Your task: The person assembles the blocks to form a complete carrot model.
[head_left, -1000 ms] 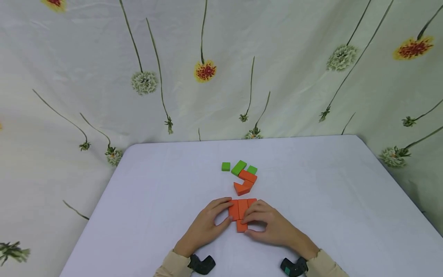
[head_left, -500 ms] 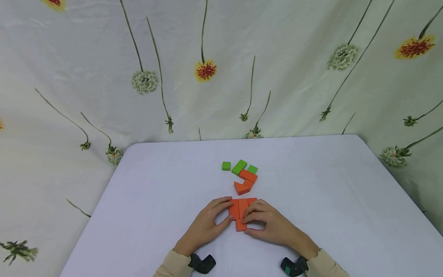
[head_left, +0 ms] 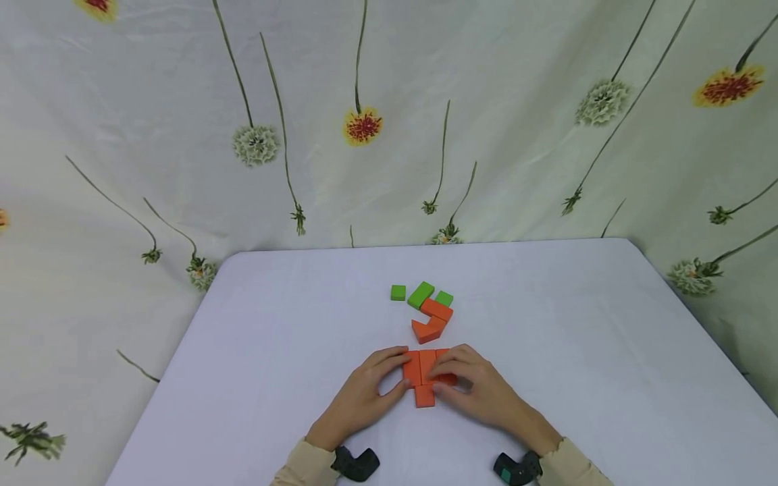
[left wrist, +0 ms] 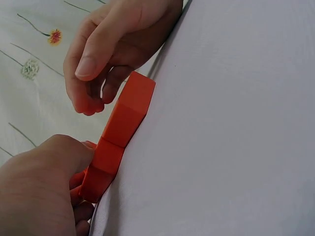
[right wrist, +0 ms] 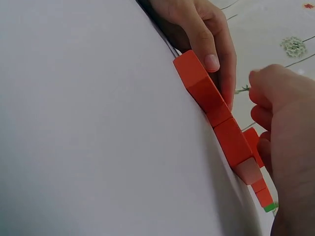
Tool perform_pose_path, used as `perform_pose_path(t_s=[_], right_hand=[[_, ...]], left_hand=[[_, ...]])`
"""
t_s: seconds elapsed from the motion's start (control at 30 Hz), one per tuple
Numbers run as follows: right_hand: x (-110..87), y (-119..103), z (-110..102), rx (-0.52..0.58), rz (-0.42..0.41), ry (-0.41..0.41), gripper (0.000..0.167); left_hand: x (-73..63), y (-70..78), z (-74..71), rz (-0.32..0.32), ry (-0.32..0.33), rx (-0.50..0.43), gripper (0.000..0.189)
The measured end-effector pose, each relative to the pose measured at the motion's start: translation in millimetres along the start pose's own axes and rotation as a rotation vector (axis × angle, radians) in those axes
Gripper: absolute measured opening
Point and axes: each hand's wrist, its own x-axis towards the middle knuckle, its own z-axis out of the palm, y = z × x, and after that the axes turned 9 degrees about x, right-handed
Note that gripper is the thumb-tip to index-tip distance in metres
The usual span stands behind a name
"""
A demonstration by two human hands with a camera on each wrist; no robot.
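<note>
Several orange-red blocks lie flat together on the white table (head_left: 292, 337). A left block (head_left: 411, 370) and a middle block (head_left: 428, 365) stand side by side, with a small square block (head_left: 425, 396) against their near edge. My left hand (head_left: 365, 391) grips the left block, thumb at its near corner and fingers along its far end. Over the right-hand block (head_left: 448, 380) my right hand (head_left: 480, 388) hovers with loosely bent fingers, hiding part of it. In the left wrist view, the right fingertips (left wrist: 88, 105) hang just above the blocks, holding nothing.
Beyond the hands lie an orange block (head_left: 436, 309) and a pointed orange piece (head_left: 428, 331). Behind them are a green square block (head_left: 398, 292), a longer green block (head_left: 421, 295) and another green block (head_left: 444, 298). A flowered cloth (head_left: 516, 169) hangs behind the table.
The right hand has let go of the small square block and shifted slightly up and right, uncovering it and part of the right-hand block. The left hand has stayed in place.
</note>
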Motion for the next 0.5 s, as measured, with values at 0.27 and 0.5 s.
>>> perform_pose_path(t_s=[0.27,0.5], right_hand=[[4.5,4.6,-3.0,-0.123,0.133,0.142,0.025],[11.8,13.8,-6.8,-0.148,0.185,0.208,0.028]], left_hand=[[0.6,0.3,0.2,-0.002,-0.002,0.001,0.045],[0.5,0.1,-0.2,-0.004,-0.003,0.002,0.045]])
